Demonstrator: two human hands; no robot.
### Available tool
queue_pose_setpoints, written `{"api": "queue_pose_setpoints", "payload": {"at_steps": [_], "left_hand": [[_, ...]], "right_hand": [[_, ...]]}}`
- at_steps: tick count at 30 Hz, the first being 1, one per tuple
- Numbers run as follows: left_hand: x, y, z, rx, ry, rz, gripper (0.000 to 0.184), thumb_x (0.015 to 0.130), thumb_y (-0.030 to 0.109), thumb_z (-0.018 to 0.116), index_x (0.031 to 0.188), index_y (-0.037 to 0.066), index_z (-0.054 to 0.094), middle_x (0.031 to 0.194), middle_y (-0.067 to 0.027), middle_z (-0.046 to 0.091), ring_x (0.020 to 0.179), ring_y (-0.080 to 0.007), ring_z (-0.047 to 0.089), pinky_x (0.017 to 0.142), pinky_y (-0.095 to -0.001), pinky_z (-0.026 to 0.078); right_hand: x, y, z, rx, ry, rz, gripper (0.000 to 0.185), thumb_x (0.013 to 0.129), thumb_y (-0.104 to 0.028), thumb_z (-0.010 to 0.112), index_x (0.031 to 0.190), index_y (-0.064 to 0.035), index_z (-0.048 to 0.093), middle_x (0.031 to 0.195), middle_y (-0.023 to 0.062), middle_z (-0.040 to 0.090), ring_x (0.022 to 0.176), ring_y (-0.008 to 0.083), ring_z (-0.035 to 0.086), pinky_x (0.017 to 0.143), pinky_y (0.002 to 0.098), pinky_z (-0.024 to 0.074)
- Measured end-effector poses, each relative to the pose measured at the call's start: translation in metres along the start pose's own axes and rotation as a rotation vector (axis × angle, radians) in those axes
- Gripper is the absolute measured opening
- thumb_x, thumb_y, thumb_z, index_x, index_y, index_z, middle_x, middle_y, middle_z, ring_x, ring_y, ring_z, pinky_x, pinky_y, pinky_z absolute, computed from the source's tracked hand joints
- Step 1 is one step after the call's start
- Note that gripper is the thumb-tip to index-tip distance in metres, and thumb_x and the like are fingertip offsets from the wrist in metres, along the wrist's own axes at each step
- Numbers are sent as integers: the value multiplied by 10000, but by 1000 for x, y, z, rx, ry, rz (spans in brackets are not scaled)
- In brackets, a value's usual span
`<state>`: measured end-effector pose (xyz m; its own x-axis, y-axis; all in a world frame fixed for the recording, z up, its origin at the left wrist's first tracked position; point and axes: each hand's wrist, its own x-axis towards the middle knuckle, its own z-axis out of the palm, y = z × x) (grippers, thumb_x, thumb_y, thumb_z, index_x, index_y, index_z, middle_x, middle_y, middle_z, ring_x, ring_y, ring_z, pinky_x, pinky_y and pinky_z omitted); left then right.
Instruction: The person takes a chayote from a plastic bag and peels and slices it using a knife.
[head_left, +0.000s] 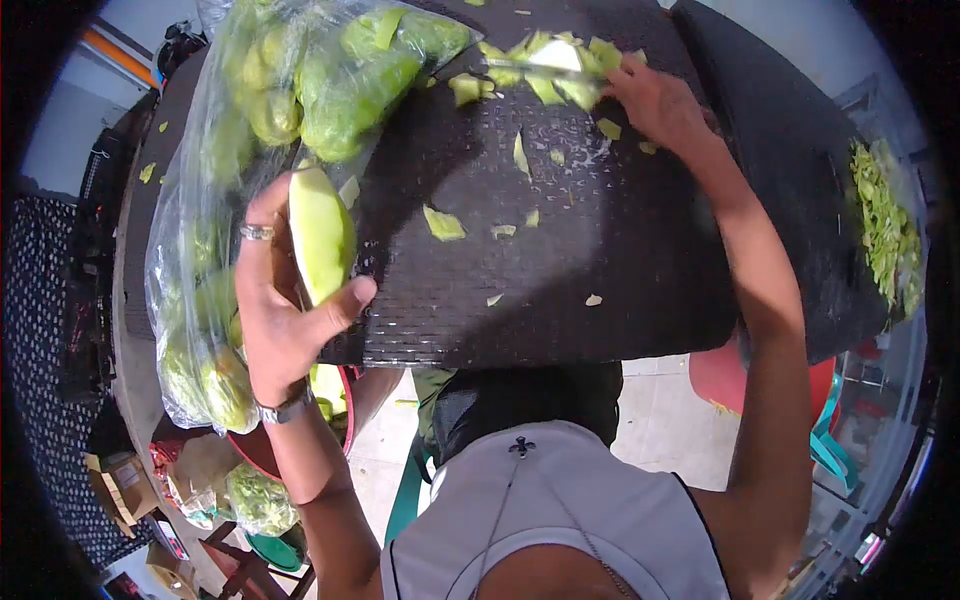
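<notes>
My left hand (pixel 280 310) is closed around a peeled, pale green chayote (pixel 322 235), upright at the left edge of the dark mat. At the far side of the mat, my right hand (pixel 660 105) grips a knife (pixel 540 70), its handle mostly hidden in the fingers. The blade points left, over a pile of green peelings (pixel 545 88) with a white piece among them. Beside my left hand lies a large clear plastic bag (pixel 190 230) holding several green chayotes (pixel 345 95).
Loose peel scraps (pixel 443 224) dot the black mat (pixel 480 300). Below my left wrist is a red container (pixel 347 410) with pale green pieces inside. A bag of leafy greens (pixel 888 230) lies far right. A red stool (pixel 718 378) stands under the table's right side.
</notes>
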<state>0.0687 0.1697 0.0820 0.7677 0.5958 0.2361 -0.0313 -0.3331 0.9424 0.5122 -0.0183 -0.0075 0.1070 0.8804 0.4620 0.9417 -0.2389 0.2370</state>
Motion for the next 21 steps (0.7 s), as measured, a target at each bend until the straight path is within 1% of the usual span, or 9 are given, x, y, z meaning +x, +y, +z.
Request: {"api": "queue_pose_setpoints", "payload": {"at_steps": [4, 7, 9, 13, 16, 17, 18, 20, 21], "left_hand": [[-10, -5, 0, 43, 10, -24, 973, 665, 171, 943, 1480, 0, 439, 1337, -106, 566, 1220, -211, 563, 1067, -357, 437], [-23, -6, -3, -18, 75, -65, 1002, 643, 213, 956, 1479, 2, 444, 1343, -109, 565, 1210, -213, 569, 1056, -353, 445], [-35, -7, -9, -9, 107, -73, 1021, 630, 240, 961, 1479, 0, 447, 1345, -107, 566, 1209, -212, 571, 1052, -347, 445], [-50, -6, -8, -62, 118, -91, 1029, 629, 274, 960, 1477, -10, 453, 1367, -101, 564, 1187, -191, 570, 1036, -328, 445], [-53, -2, 3, -198, 108, -127, 1046, 610, 282, 971, 1475, -14, 464, 1387, -98, 565, 1156, -172, 573, 1006, -306, 449], [-53, -3, 12, -256, 156, -119, 1035, 605, 305, 962, 1465, -13, 481, 1400, -104, 567, 1174, -172, 570, 1004, -303, 443], [-56, 0, 16, -277, 153, -162, 1073, 657, 536, 945, 1454, -21, 493, 1410, -125, 568, 1156, -159, 586, 993, -289, 464], [-66, -19, 22, -503, 137, -198, 1152, 707, 815, 761, 1442, -33, 501, 1359, -137, 590, 1048, -151, 636, 831, -265, 551], [-69, -17, 21, -619, 63, -366, 1215, 720, 920, 555, 1453, -47, 474, 1242, -127, 615, 891, -148, 660, 602, -242, 562]], "right_hand": [[38, 8, 13, -167, -34, 101, 172, 1018, -288, 580, 1125, -155, 604, 1041, 77, 630, 841, 314, 725, 679, 418, 601], [31, -29, -26, 84, 3, 161, 193, 983, -272, 635, 1110, -130, 661, 1001, 128, 648, 917, 385, 698, 755, 496, 579], [2, -64, -50, 69, 156, -186, 144, 977, -236, 631, 1031, -114, 685, 964, 108, 654, 900, 371, 698, 737, 483, 578], [-32, -163, -126, 529, -418, 61, 123, 976, -209, 624, 995, -103, 683, 935, 100, 634, 846, 363, 695, 693, 484, 567], [-27, -179, -122, 574, -531, 73, 126, 981, -227, 631, 996, -109, 672, 924, 116, 621, 821, 382, 684, 676, 511, 548], [-23, -169, -111, 580, -481, 31, 243, 1036, -314, 577, 1010, -84, 648, 907, 140, 625, 688, 390, 686, 645, 519, 565], [-27, -153, -88, 429, -360, -12, 251, 1035, -317, 577, 1008, -79, 653, 887, 144, 622, 687, 394, 683, 634, 515, 561], [-31, -112, -40, 279, -184, -32, 264, 1028, -325, 588, 1017, -71, 661, 894, 157, 634, 743, 406, 675, 661, 514, 548], [-25, -91, -25, 281, -131, -8, 272, 1022, -331, 599, 1027, -68, 665, 921, 165, 649, 800, 413, 670, 699, 516, 538]]}}
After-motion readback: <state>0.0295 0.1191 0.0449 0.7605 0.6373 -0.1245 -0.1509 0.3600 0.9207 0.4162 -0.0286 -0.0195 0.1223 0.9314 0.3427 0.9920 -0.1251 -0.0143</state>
